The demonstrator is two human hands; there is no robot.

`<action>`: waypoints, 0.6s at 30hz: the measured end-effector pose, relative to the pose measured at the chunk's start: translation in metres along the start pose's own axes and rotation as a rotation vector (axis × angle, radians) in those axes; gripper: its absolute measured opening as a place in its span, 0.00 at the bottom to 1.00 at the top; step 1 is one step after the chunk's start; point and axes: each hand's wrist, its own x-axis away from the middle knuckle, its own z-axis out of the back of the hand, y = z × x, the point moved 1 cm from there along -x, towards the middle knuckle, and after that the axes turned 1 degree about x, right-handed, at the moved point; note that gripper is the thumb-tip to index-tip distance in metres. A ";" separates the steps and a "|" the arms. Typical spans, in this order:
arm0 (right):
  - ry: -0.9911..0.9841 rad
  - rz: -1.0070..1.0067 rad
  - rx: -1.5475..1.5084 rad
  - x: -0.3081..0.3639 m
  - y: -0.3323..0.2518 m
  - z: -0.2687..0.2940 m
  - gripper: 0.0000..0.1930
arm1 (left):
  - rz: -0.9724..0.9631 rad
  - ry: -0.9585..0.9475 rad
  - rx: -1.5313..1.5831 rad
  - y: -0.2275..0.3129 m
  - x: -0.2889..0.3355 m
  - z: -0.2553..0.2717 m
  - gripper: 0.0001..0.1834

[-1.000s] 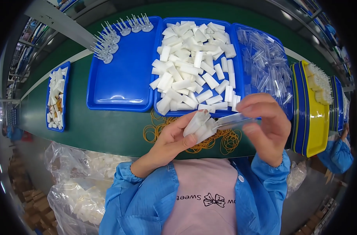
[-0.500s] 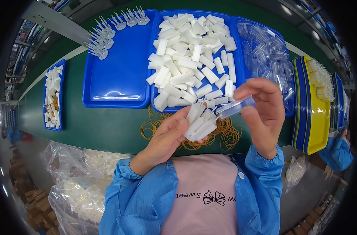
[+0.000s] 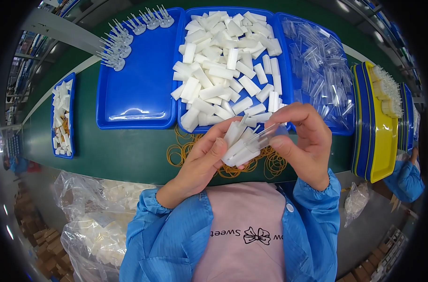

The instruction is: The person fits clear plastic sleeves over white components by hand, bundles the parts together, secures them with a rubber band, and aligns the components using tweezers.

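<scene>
My left hand (image 3: 200, 157) is closed round a cluster of white pieces (image 3: 237, 152) with thin pins sticking out of its top. My right hand (image 3: 305, 145) pinches a clear plastic tube (image 3: 271, 133) between thumb and fingers. The tube is tilted, its left end at the right side of the cluster; I cannot tell how far it covers a pin or a white piece. Just beyond my hands stands a blue tray of loose white pieces (image 3: 209, 70). Rubber bands (image 3: 178, 152) lie on the table beneath my hands, partly hidden.
At the left, a blue tray (image 3: 134, 105) holds pronged clear stands (image 3: 115, 44) along its far edge. More clear tubes (image 3: 322, 70) fill the right tray. Stacked yellow and blue trays (image 3: 380, 155) stand far right; a small blue bin (image 3: 72, 113) sits far left.
My right hand has moved left and slightly down, bringing the clear tube from beside the cluster to overlap its right side. My left hand keeps its hold.
</scene>
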 end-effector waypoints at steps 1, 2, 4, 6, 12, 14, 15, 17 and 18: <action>-0.004 0.044 0.048 0.001 -0.001 -0.001 0.14 | 0.005 -0.005 0.016 -0.001 0.000 0.001 0.32; -0.004 0.042 0.047 0.002 -0.003 -0.003 0.14 | 0.007 -0.004 0.016 -0.002 0.000 0.002 0.32; 0.026 0.167 0.223 0.002 -0.007 -0.006 0.13 | 0.008 -0.009 0.030 -0.003 0.000 0.003 0.31; 0.027 0.177 0.253 0.002 -0.005 -0.008 0.13 | 0.001 -0.008 0.022 -0.006 -0.001 0.005 0.31; -0.005 0.025 -0.010 0.003 0.008 -0.007 0.12 | -0.028 -0.035 -0.076 -0.005 0.003 0.003 0.30; 0.002 -0.049 -0.116 0.002 0.011 -0.007 0.12 | -0.032 -0.043 -0.098 -0.005 0.003 0.003 0.30; -0.011 -0.053 -0.126 0.002 0.012 -0.006 0.12 | -0.037 -0.041 -0.097 -0.005 0.003 0.003 0.28; -0.023 -0.060 -0.138 0.002 0.014 -0.006 0.12 | -0.037 -0.038 -0.096 -0.005 0.003 0.001 0.27; -0.024 -0.058 -0.136 0.002 0.014 -0.006 0.12 | -0.038 -0.018 -0.114 -0.004 0.003 0.000 0.25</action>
